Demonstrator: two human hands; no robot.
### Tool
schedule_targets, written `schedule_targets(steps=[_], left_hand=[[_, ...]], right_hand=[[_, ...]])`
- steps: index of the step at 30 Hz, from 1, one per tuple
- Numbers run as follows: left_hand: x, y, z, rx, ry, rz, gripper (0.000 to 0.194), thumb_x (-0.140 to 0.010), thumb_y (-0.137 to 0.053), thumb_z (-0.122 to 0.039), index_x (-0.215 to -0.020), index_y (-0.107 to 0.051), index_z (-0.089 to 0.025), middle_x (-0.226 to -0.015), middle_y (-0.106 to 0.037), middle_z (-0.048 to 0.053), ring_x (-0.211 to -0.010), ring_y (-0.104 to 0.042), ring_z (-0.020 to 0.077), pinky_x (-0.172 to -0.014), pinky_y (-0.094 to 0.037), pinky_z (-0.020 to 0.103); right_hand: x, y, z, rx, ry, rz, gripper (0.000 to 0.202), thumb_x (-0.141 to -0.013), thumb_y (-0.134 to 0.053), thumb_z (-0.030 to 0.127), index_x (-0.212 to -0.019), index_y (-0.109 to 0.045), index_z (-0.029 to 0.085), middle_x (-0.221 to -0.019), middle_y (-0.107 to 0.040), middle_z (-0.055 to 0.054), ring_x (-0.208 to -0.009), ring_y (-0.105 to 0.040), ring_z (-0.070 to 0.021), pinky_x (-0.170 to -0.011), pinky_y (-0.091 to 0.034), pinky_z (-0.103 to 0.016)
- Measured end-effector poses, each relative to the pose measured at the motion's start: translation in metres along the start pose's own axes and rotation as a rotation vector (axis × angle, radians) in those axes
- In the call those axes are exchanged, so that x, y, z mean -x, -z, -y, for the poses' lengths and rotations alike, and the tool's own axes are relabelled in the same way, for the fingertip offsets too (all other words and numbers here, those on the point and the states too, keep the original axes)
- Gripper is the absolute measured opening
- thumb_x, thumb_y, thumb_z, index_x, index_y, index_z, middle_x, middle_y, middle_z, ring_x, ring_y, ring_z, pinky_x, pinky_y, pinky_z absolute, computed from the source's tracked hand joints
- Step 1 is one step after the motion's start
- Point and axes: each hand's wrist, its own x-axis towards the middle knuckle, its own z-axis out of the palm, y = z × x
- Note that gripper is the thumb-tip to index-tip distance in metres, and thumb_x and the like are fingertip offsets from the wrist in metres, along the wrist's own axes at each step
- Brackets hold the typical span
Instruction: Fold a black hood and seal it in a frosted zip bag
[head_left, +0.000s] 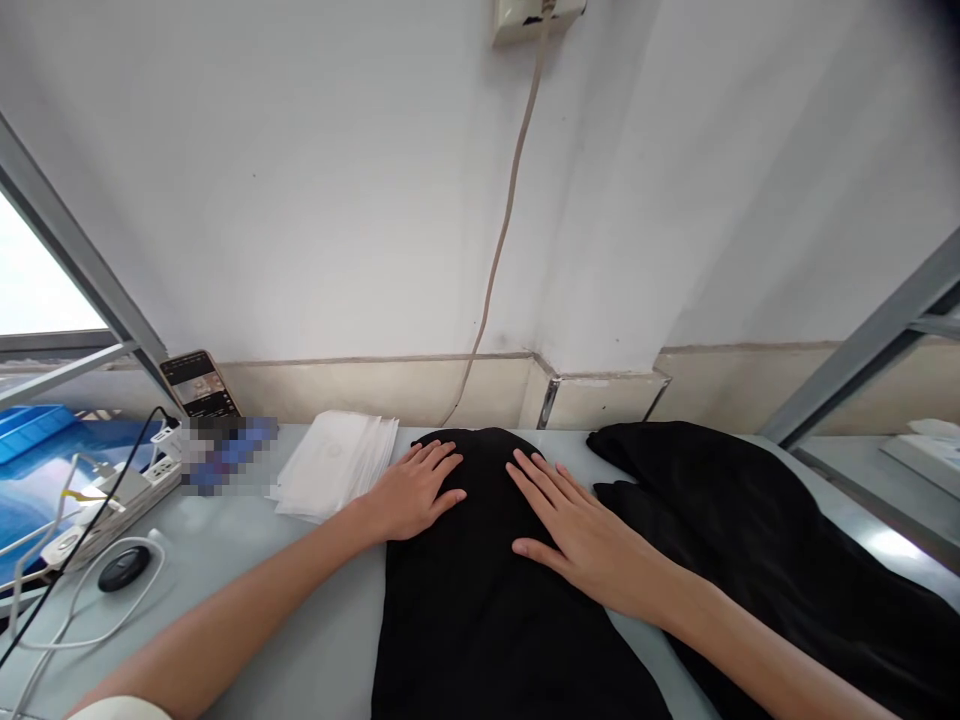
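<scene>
A black cloth garment (480,620) lies spread on the table in front of me, its far edge near the wall. My left hand (420,490) rests flat on its upper left part, fingers stretched out. On the upper right part lies my right hand (577,525), palm down with the thumb apart from the fingers. Neither hand grips anything. To the right, more black fabric (705,500) is heaped loosely, partly behind my right forearm. A stack of white, translucent plastic bags (334,465) sits just left of my left hand.
A phone (201,385) leans at the back left. Near it are a power strip (112,505) with cables, a round black object (125,568) and a blue tray (34,432). Metal frame posts stand at both sides. A cord (510,200) hangs down the wall behind the table (300,640).
</scene>
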Motion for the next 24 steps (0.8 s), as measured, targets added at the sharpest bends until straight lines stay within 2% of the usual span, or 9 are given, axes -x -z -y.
schedule_targets(steps=[3,7,9,11,13,15,18,21,24], left_hand=[[0.002,-0.004,-0.001,-0.047,0.015,-0.013,0.065,-0.113,-0.032,-0.061,-0.161,-0.044,-0.019,-0.171,-0.039,0.014,-0.158,-0.036,0.0361,-0.128,-0.031,0.056],[0.003,-0.009,-0.001,-0.089,0.034,-0.008,0.068,-0.114,-0.027,-0.061,-0.163,-0.041,-0.016,-0.173,-0.035,0.014,-0.160,-0.032,0.0359,-0.129,-0.029,0.056],[0.004,-0.012,0.000,-0.080,0.039,-0.014,0.069,-0.114,-0.026,-0.062,-0.164,-0.040,-0.017,-0.175,-0.032,0.014,-0.162,-0.029,0.0347,-0.130,-0.027,0.055],[0.004,-0.013,0.002,-0.060,0.045,-0.020,0.069,-0.113,-0.026,-0.064,-0.165,-0.039,-0.019,-0.176,-0.029,0.012,-0.163,-0.027,0.0339,-0.130,-0.026,0.056],[0.004,-0.013,0.003,-0.043,0.057,-0.010,0.070,-0.112,-0.027,-0.065,-0.165,-0.038,-0.021,-0.177,-0.026,0.011,-0.164,-0.023,0.0346,-0.131,-0.025,0.057],[0.004,-0.012,0.003,-0.039,0.071,0.017,0.071,-0.112,-0.027,-0.066,-0.166,-0.037,-0.021,-0.178,-0.023,0.009,-0.165,-0.018,0.0364,-0.131,-0.024,0.058],[0.004,-0.011,0.002,-0.043,0.086,0.036,0.072,-0.112,-0.027,-0.066,-0.166,-0.037,-0.020,-0.179,-0.020,0.009,-0.165,-0.016,0.0385,-0.131,-0.023,0.058],[0.005,-0.009,0.002,-0.034,0.081,0.012,0.071,-0.112,-0.027,-0.067,-0.165,-0.039,-0.020,-0.178,-0.024,0.011,-0.164,-0.020,0.0386,-0.130,-0.025,0.058],[0.005,-0.006,0.001,-0.014,0.070,-0.011,0.070,-0.111,-0.031,-0.067,-0.162,-0.042,-0.021,-0.175,-0.031,0.013,-0.162,-0.027,0.0392,-0.127,-0.029,0.058]], right_hand=[[0.021,-0.006,0.011,0.006,0.044,-0.052,0.083,-0.107,-0.043,0.067,-0.174,-0.016,0.025,-0.178,-0.022,-0.008,-0.164,-0.020,-0.0354,-0.132,-0.029,-0.060],[0.049,-0.019,0.028,-0.020,0.063,-0.073,0.082,-0.109,-0.047,0.059,-0.173,-0.004,0.032,-0.178,-0.023,-0.005,-0.162,-0.025,-0.0356,-0.128,-0.038,-0.060],[0.055,-0.020,0.032,-0.032,0.055,-0.072,0.080,-0.109,-0.046,0.056,-0.173,-0.005,0.033,-0.177,-0.023,-0.004,-0.162,-0.025,-0.0350,-0.127,-0.040,-0.059],[0.056,-0.014,0.035,-0.045,0.054,-0.059,0.078,-0.109,-0.047,0.058,-0.174,-0.012,0.031,-0.177,-0.026,-0.005,-0.162,-0.027,-0.0353,-0.126,-0.042,-0.058],[0.051,-0.003,0.034,-0.061,0.060,-0.033,0.075,-0.108,-0.048,0.060,-0.172,-0.027,0.028,-0.174,-0.036,-0.008,-0.161,-0.033,-0.0363,-0.125,-0.042,-0.059],[0.041,0.009,0.031,-0.075,0.035,-0.025,0.067,-0.109,-0.044,0.060,-0.165,-0.043,0.024,-0.167,-0.050,-0.011,-0.155,-0.045,-0.0360,-0.123,-0.044,-0.057],[0.020,0.023,0.020,-0.062,-0.155,-0.106,0.052,-0.113,-0.035,0.050,-0.147,-0.058,0.017,-0.147,-0.066,-0.016,-0.132,-0.066,-0.0326,-0.109,-0.054,-0.049],[-0.001,0.028,0.006,0.003,-0.409,-0.084,0.036,-0.112,-0.038,0.042,-0.120,-0.063,0.017,-0.118,-0.075,-0.017,-0.103,-0.075,-0.0323,-0.082,-0.055,-0.042],[-0.016,0.028,-0.003,0.012,-0.459,0.009,0.025,-0.109,-0.044,0.039,-0.100,-0.059,0.021,-0.097,-0.076,-0.012,-0.081,-0.073,-0.0305,-0.066,-0.045,-0.037]])
